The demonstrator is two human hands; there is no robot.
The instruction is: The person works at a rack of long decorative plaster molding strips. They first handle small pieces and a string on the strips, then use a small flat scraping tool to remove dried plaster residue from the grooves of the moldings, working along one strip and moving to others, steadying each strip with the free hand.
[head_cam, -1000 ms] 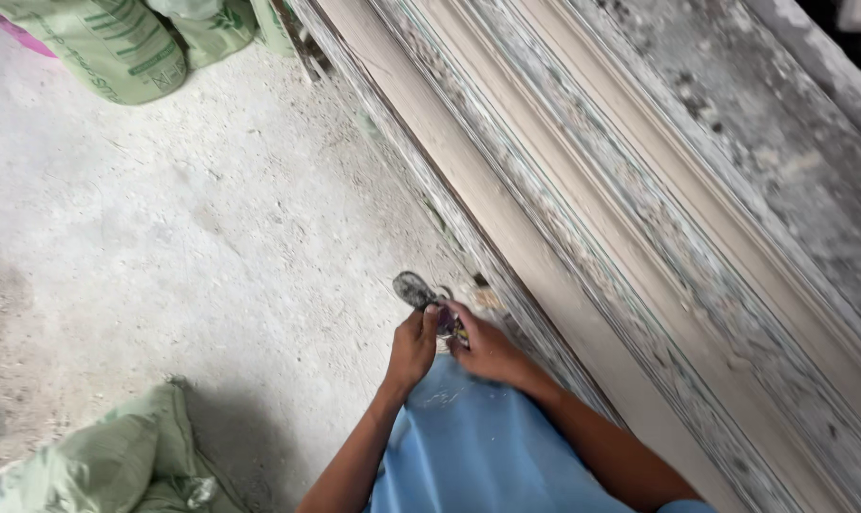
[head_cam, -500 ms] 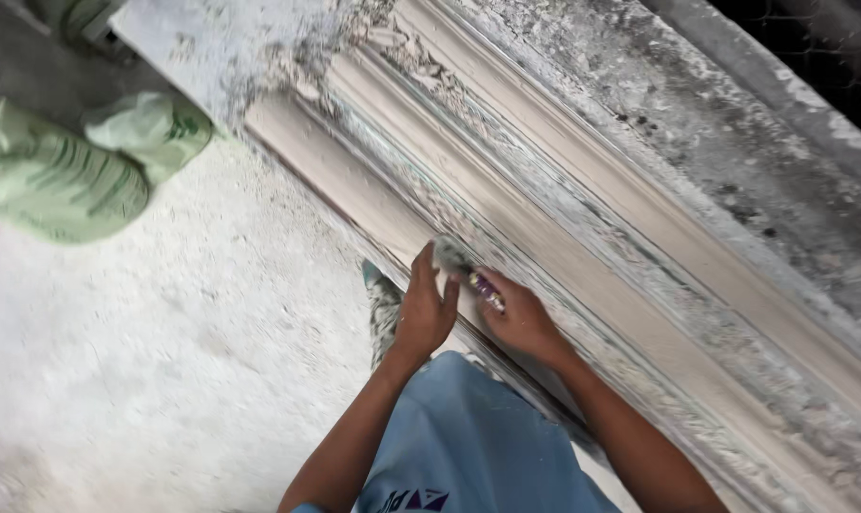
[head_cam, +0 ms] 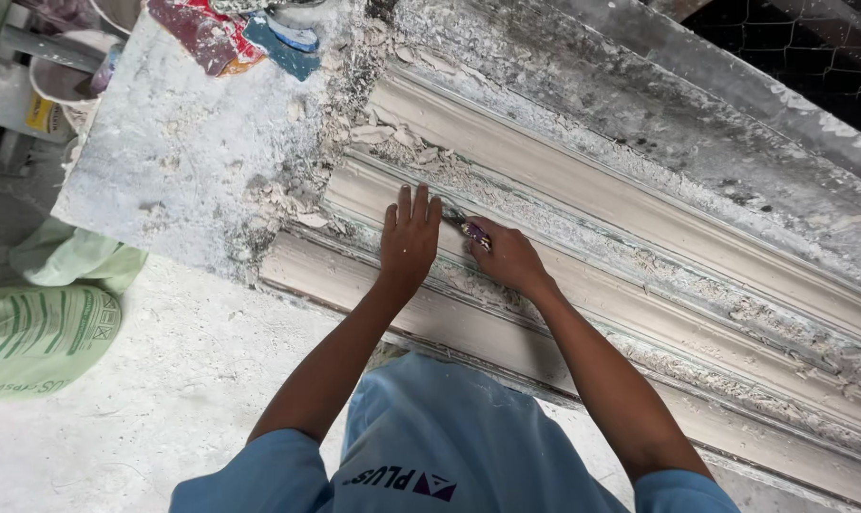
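Two hands on a plaster moulding
Left hand lies flat, fingers spread, on the moulding; right hand just beside, fingers pinching a small purple-handled tool

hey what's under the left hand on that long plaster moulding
The left hand lies flat, fingers spread, on a ridge of the plaster moulding, with loose plaster flakes nearby. Whatever lies directly beneath the palm is covered.
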